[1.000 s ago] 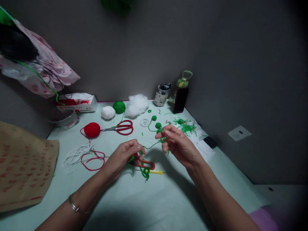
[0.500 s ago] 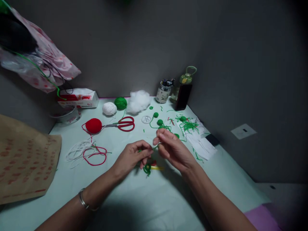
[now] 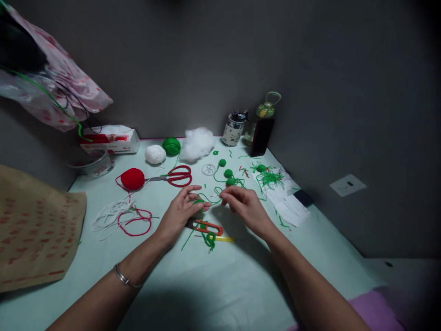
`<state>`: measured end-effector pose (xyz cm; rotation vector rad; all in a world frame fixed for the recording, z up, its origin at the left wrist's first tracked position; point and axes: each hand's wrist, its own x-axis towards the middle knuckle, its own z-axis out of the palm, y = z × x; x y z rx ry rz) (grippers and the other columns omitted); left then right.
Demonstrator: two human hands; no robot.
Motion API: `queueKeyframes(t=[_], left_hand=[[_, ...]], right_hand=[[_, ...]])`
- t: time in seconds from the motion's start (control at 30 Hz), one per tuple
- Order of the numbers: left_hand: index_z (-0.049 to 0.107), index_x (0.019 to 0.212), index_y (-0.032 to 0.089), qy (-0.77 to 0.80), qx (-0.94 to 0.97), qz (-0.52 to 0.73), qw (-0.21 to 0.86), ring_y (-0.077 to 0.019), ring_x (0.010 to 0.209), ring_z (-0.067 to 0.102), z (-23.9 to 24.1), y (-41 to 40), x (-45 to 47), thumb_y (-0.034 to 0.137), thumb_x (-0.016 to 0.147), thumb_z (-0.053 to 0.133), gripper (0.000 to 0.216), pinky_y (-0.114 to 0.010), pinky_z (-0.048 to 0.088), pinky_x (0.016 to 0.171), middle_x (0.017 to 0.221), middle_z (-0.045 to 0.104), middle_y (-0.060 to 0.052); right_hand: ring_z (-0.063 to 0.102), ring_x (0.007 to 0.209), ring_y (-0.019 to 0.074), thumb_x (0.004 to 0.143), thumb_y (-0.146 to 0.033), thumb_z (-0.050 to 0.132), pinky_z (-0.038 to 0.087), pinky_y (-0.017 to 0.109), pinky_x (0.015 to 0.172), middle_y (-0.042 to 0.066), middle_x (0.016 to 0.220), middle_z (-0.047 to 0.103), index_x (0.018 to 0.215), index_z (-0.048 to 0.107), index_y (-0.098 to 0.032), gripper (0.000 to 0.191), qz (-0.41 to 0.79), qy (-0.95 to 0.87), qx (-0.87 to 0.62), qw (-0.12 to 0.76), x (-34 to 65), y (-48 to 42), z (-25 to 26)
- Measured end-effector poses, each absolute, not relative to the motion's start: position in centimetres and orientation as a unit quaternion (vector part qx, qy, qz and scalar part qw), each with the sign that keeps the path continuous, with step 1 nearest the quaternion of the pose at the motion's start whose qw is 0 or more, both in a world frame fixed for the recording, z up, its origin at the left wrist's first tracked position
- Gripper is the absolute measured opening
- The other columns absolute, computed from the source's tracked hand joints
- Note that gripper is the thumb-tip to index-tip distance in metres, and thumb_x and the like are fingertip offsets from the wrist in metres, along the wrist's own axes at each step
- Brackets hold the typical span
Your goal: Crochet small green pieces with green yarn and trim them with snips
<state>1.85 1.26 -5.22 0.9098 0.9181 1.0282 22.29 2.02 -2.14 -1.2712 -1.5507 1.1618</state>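
My left hand (image 3: 181,210) and my right hand (image 3: 243,205) hover close together over the pale green table (image 3: 213,285), both pinching a thin green yarn strand (image 3: 206,198) that loops between their fingertips. The left fingers are partly stretched but hold the yarn by a small green knot. Just below my hands lie small orange-handled snips (image 3: 206,226), a green yarn coil (image 3: 209,239) and a yellow stick (image 3: 223,239).
Red-handled scissors (image 3: 177,176), a red yarn ball (image 3: 132,178), white (image 3: 155,154) and green (image 3: 171,146) yarn balls, stuffing (image 3: 198,142), small green pompoms (image 3: 227,173), a jar (image 3: 232,131) and a bottle (image 3: 262,128) stand farther back. Loose white and red cord (image 3: 127,218) lies left. A brown paper bag (image 3: 34,234) sits at far left.
Both hands have moved a little away from me and lower toward the table, still linked by the green yarn. The snips under my left hand are uncovered again.
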Motion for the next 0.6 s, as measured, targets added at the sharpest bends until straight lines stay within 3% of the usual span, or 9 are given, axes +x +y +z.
queueKeyframes(t=[0.17, 0.4, 0.6], left_hand=[[0.061, 0.123, 0.021, 0.427, 0.422, 0.443, 0.666, -0.0120, 0.069, 0.063, -5.0, 1.0, 2.1, 0.022, 0.074, 0.082, 0.054, -0.021, 0.047, 0.058, 0.088, 0.065, 0.002], [0.066, 0.117, 0.020, 0.432, 0.430, 0.439, 0.660, -0.0104, 0.068, 0.059, -4.6, 1.1, 2.3, 0.014, 0.065, 0.086, 0.057, -0.019, 0.050, 0.060, 0.079, 0.060, 0.006], [0.066, 0.116, 0.021, 0.443, 0.408, 0.436, 0.669, -0.0124, 0.065, 0.064, -5.3, 1.3, 1.9, 0.024, 0.069, 0.086, 0.051, -0.021, 0.052, 0.052, 0.085, 0.064, 0.002]], right_hand=[[0.050, 0.060, 0.0112, 0.087, -0.031, 0.067, 0.037, 0.023, 0.055, -0.001, 0.073, 0.064, 0.087, 0.071, -0.018, 0.014, 0.467, -0.661, -0.480, 0.338, 20.6, 1.1, -3.5], [0.054, 0.060, 0.0130, 0.091, -0.031, 0.058, 0.041, 0.023, 0.055, -0.001, 0.067, 0.060, 0.080, 0.065, -0.018, 0.019, 0.452, -0.698, -0.460, 0.310, 20.7, 0.9, -3.6], [0.054, 0.073, 0.0178, 0.093, -0.024, 0.052, 0.038, 0.029, 0.068, 0.006, 0.080, 0.063, 0.078, 0.063, -0.019, 0.020, 0.300, -0.743, -0.509, 0.313, 19.8, 0.0, -4.2]])
